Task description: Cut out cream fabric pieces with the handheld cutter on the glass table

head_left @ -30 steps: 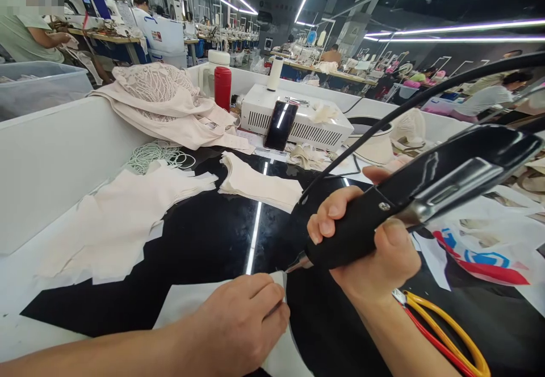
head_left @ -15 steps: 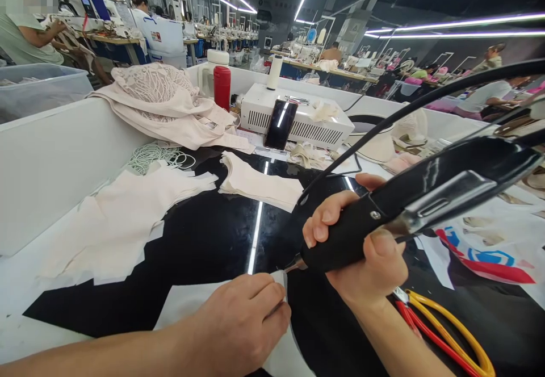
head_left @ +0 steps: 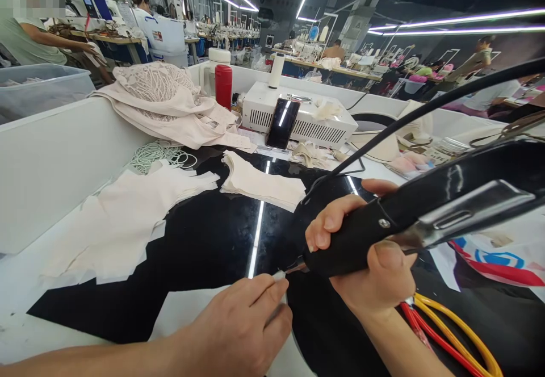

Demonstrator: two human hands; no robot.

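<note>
My right hand (head_left: 370, 252) is wrapped round a black handheld tool (head_left: 349, 246) with a metal lever along its side. The tool's narrow metal tip meets the edge of a pale fabric piece (head_left: 183, 309) at my left fingertips. My left hand (head_left: 251, 320) pinches that edge, with the rest of the piece lying under the hand on the black surface (head_left: 204, 241). Farther back lie a small stack of cream fabric pieces (head_left: 264, 184) and, at the left, a larger stack (head_left: 114, 218).
Behind stand a phone (head_left: 283, 122), a white vented box (head_left: 315, 124), a red bottle (head_left: 223, 86) and heaped beige cloth (head_left: 162, 99). Green cords (head_left: 157, 156) lie at the left, red-and-yellow-handled scissors (head_left: 455, 331) at the lower right. A black cable (head_left: 409, 118) arches over the right side.
The black tool and my right hand have shifted slightly right. My left fingers still pinch the fabric's edge at the tip. A person at the far left has moved their arm.
</note>
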